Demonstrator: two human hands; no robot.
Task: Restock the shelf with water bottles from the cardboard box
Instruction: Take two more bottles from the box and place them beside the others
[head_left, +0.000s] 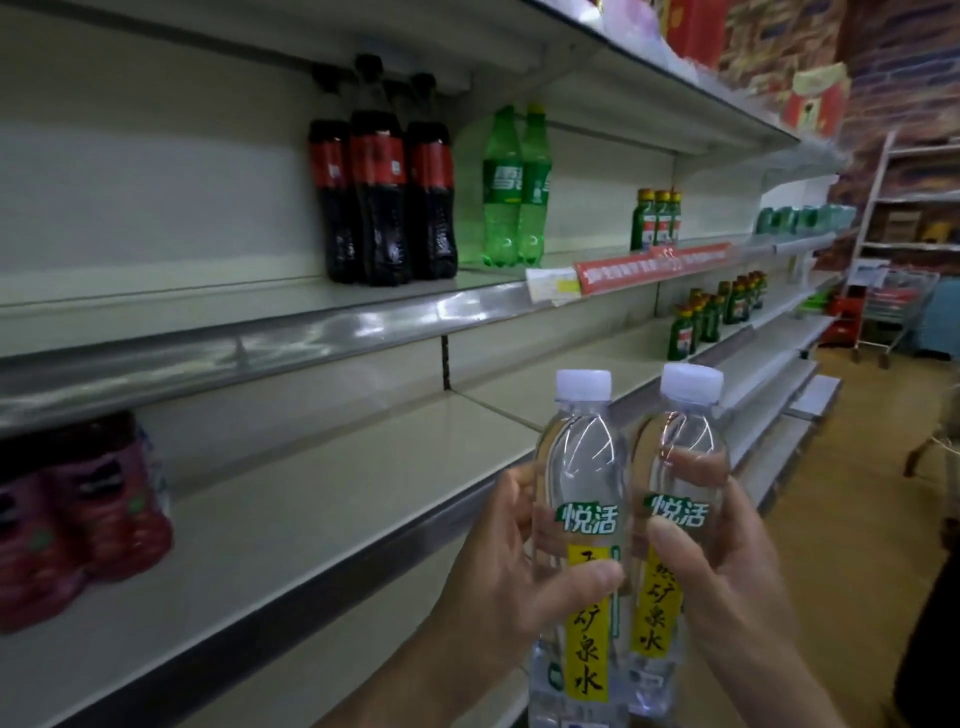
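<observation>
Two clear water bottles with white caps and yellow-green labels stand upright side by side in front of me. My left hand (511, 577) grips the left water bottle (579, 467) around its label. My right hand (727, 561) grips the right water bottle (678, 452) the same way. Both bottles hover just in front of the edge of the pale lower shelf (322, 499), which is bare in its middle stretch. The cardboard box is out of view.
Dark red drink bottles (88, 509) stand at the left of the lower shelf. On the shelf above are cola bottles (384, 182), green soda bottles (514, 187) and small green bottles (655, 218). More small green bottles (696, 322) stand further right. A shopping cart (893, 306) stands down the aisle.
</observation>
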